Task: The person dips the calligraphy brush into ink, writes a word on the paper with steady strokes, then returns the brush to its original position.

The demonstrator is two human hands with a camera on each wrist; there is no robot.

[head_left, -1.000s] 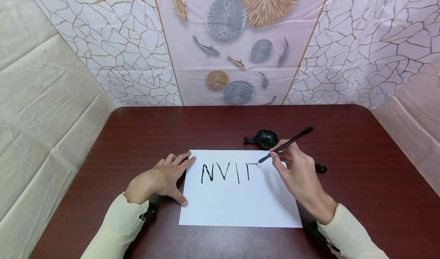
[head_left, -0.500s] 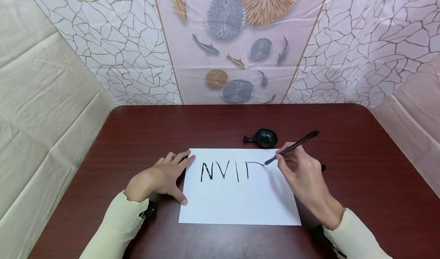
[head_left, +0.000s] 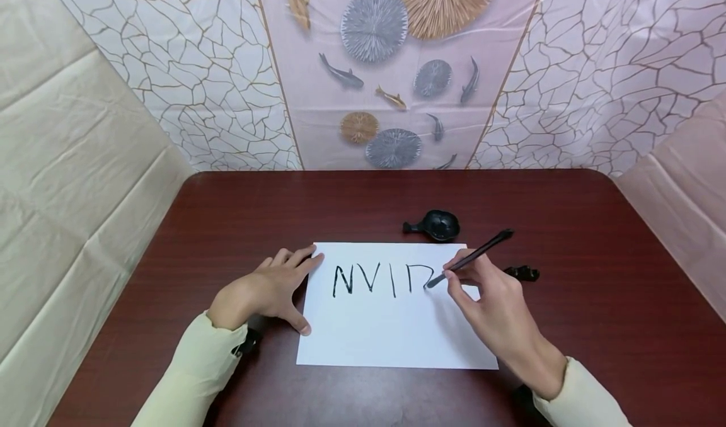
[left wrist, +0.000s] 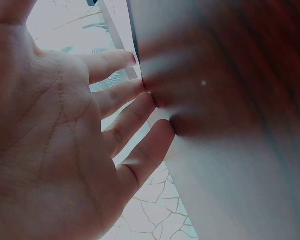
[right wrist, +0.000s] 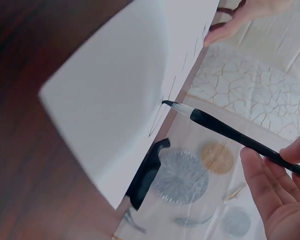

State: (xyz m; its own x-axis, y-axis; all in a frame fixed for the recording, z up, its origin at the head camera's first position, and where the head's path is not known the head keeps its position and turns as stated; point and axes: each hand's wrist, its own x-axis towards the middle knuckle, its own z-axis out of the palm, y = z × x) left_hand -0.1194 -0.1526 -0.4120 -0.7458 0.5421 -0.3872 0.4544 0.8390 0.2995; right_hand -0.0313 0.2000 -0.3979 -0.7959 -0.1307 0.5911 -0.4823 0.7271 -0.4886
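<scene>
A sheet of white paper (head_left: 386, 339) lies on the table, with black letters reading N, V, I and a partly drawn curved letter. My left hand (head_left: 261, 291) has its fingers spread, fingertips and thumb resting at the paper's left edge. My right hand (head_left: 501, 310) pinches a black ink brush (head_left: 479, 252) between thumb and fingers, its handle tilted up to the right. In the right wrist view, the dark-tipped white bristles of the brush (right wrist: 180, 106) touch the paper at the last letter. The left wrist view shows the left palm (left wrist: 45, 135) and fingertips against the tabletop.
A small black ink dish (head_left: 439, 226) with a short handle stands just behind the paper. Partly hidden by the right hand, a small black object (head_left: 524, 273) lies to the right. Patterned cloth (head_left: 227, 68) hangs behind the dark red table (head_left: 283, 200).
The right hand moved the brush right along the top of the last letter, then down and back left, leaving a curved black stroke. My left hand stayed at the paper's edge.
</scene>
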